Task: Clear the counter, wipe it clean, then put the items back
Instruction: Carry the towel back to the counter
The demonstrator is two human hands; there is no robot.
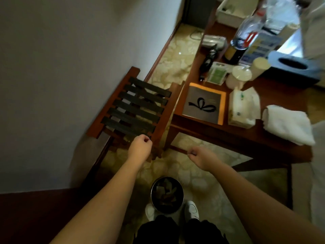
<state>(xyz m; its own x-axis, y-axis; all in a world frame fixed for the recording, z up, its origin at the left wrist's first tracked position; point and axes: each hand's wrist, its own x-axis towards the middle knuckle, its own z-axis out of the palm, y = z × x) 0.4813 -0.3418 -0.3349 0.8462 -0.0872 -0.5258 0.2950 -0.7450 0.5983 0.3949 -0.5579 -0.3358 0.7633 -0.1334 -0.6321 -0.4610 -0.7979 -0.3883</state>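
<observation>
The dark wooden counter [246,136] runs along the right and is crowded. On it lie a grey booklet with a black bow [204,104], a white tissue pack [243,108], a folded white towel [288,124], a green packet [217,74], lidded cups [241,73], a clear bottle [249,30], a black cable [209,59] and a dark tissue box [295,67]. My left hand [140,147] hangs in front of the luggage rack, fingers curled, holding nothing. My right hand [200,155] is below the counter's front edge, fingers curled, holding nothing.
A wooden luggage rack with black straps [135,110] stands left of the counter against the white wall. A round dark bin [167,194] with scraps sits on the patterned floor by my white shoes. A white box [232,11] is at the counter's far end.
</observation>
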